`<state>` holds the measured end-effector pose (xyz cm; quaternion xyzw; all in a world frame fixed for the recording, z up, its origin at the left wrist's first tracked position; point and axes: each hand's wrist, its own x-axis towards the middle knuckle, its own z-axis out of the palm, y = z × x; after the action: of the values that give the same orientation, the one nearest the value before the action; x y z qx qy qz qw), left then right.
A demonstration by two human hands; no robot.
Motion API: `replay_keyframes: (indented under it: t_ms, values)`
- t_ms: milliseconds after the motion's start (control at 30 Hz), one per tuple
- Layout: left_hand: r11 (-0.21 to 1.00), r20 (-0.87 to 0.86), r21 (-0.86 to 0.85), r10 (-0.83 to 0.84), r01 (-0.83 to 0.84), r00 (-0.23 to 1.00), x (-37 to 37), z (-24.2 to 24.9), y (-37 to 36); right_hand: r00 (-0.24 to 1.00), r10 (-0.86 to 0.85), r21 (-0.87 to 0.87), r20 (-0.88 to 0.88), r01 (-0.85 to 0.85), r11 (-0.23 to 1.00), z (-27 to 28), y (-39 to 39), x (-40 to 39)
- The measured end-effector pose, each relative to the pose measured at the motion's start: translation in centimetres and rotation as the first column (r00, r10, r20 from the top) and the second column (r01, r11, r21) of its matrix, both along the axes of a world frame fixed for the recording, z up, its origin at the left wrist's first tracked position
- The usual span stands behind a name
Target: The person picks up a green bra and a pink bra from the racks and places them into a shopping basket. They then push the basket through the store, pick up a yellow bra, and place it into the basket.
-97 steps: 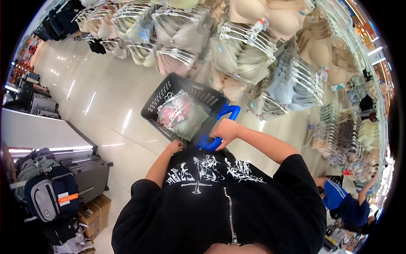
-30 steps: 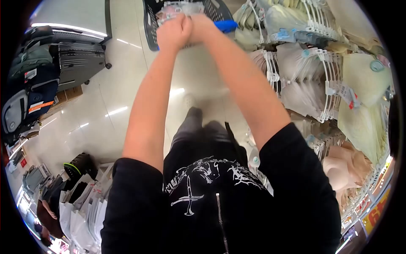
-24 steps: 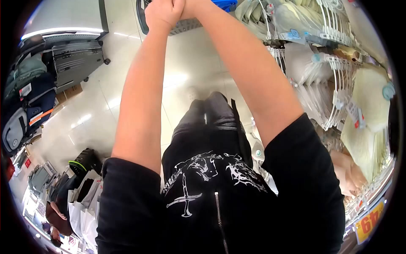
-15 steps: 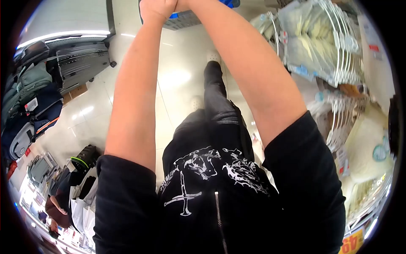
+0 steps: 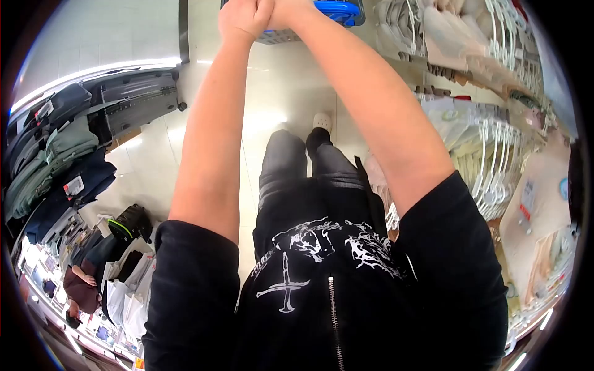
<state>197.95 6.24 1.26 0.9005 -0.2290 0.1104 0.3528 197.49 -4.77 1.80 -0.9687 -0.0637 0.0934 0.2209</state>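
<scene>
Head view: the left hand (image 5: pixel 246 17) is being held with fingers curled; whether anything is being gripped cannot be told. The fingers of the right hand (image 5: pixel 287 13) are being hidden just beside it. The near edge of the basket (image 5: pixel 278 37) is being partly covered by both, a blue handle (image 5: pixel 340 10) being shown towards its right corner.

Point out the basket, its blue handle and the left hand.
Basket (image 5: pixel 283 36): head view, on its perforated wall.
Blue handle (image 5: pixel 337 7): head view, on its bar.
Left hand (image 5: pixel 245 17): head view, on its back.
</scene>
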Motion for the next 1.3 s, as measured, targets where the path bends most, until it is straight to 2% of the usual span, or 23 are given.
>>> replay_keyframes:
  t_ms: [67,167,267,367,400,433,467,500,533,567,600,700,733,767,833,933,1000,1067,1133,1200,1300]
  values:
    - [0.996,0.026,-0.084,-0.016,0.019,1.000,2.6,0.4,-0.6,0.997,0.070,-0.062,0.016,-0.069,0.996,-0.5,-0.4,3.1]
    - [0.989,0.042,-0.144,-0.030,0.036,0.999,6.8,0.5,-1.0,0.999,0.004,-0.081,0.042,0.000,0.997,1.1,-0.8,6.5]
    - [0.999,-0.092,0.040,-0.020,0.023,0.996,11.5,1.2,-1.2,1.000,0.026,-0.108,0.011,-0.025,0.994,0.4,-1.2,11.5]
    - [1.000,-0.043,0.014,0.022,-0.021,0.999,16.9,-0.8,-1.8,0.996,0.088,-0.231,-0.011,-0.088,0.969,-2.7,-2.0,17.1]
    - [0.996,-0.100,0.087,0.031,-0.022,0.995,18.4,0.2,-2.0,0.994,0.103,-0.282,-0.018,-0.104,0.954,-2.6,-2.6,19.5]
    - [0.993,-0.076,0.115,0.011,-0.002,0.997,20.4,-0.2,-2.2,0.996,0.045,-0.238,0.073,-0.027,0.971,0.0,-2.5,19.6]
    - [0.992,-0.098,0.122,-0.007,0.019,0.995,22.1,0.4,-2.3,0.993,0.033,-0.221,0.112,-0.007,0.975,-0.3,-2.8,21.1]
    - [0.991,-0.098,0.127,-0.038,0.050,0.994,23.7,0.6,-2.5,0.994,0.027,-0.194,0.104,-0.006,0.981,-0.3,-3.1,22.8]
    - [0.983,-0.134,0.169,-0.047,0.069,0.990,25.2,0.8,-2.6,0.996,0.055,-0.252,0.076,-0.034,0.967,0.3,-3.1,23.9]
    - [0.992,-0.127,0.107,-0.054,0.067,0.990,26.1,0.7,-2.5,0.999,0.032,-0.270,-0.035,-0.040,0.962,1.6,-2.9,24.8]
    - [0.997,-0.117,0.037,-0.069,0.073,0.991,27.3,0.5,-2.6,0.995,-0.081,-0.138,-0.059,0.072,0.988,1.6,-3.1,25.8]
    - [0.993,-0.129,-0.002,-0.117,0.117,0.985,30.7,1.4,-2.8,0.987,-0.158,-0.014,-0.018,0.158,0.987,1.6,-3.4,28.8]
    - [0.990,-0.128,-0.017,-0.138,0.137,0.982,31.8,1.6,-2.9,0.988,-0.127,-0.169,-0.086,0.111,0.979,-0.2,-4.2,30.4]
    - [0.987,-0.133,-0.026,-0.163,0.161,0.978,32.6,1.7,-2.9,0.981,-0.165,-0.213,-0.100,0.141,0.967,-0.6,-4.1,31.1]
    - [0.985,-0.168,-0.026,-0.173,0.171,0.970,34.1,1.9,-2.9,0.996,-0.053,-0.214,0.074,0.068,0.974,-4.8,-5.4,33.0]
    - [0.978,-0.179,0.029,-0.198,0.206,0.964,36.9,2.7,-3.3,0.985,-0.162,-0.089,0.066,0.167,0.982,-1.8,-5.0,34.4]
    - [0.972,-0.191,0.041,-0.220,0.232,0.957,38.4,2.9,-3.6,0.988,-0.120,-0.179,0.092,0.135,0.975,-4.0,-5.5,36.2]
    - [0.967,-0.197,0.015,-0.245,0.253,0.949,40.3,3.1,-4.1,0.987,-0.084,-0.236,0.135,0.114,0.965,-3.3,-6.0,38.0]
    - [0.960,-0.131,0.008,-0.278,0.281,0.952,43.1,1.7,-4.7,0.970,-0.064,-0.292,0.236,0.134,0.947,-0.2,-5.4,39.7]
    - [0.944,-0.171,0.058,-0.311,0.325,0.935,46.3,1.8,-5.4,0.967,-0.150,-0.252,0.205,0.200,0.947,1.4,-5.0,41.8]
    - [0.938,-0.122,-0.017,-0.345,0.345,0.931,50.2,2.4,-6.2,0.938,-0.343,-0.131,-0.048,0.334,0.933,1.6,-5.4,46.1]
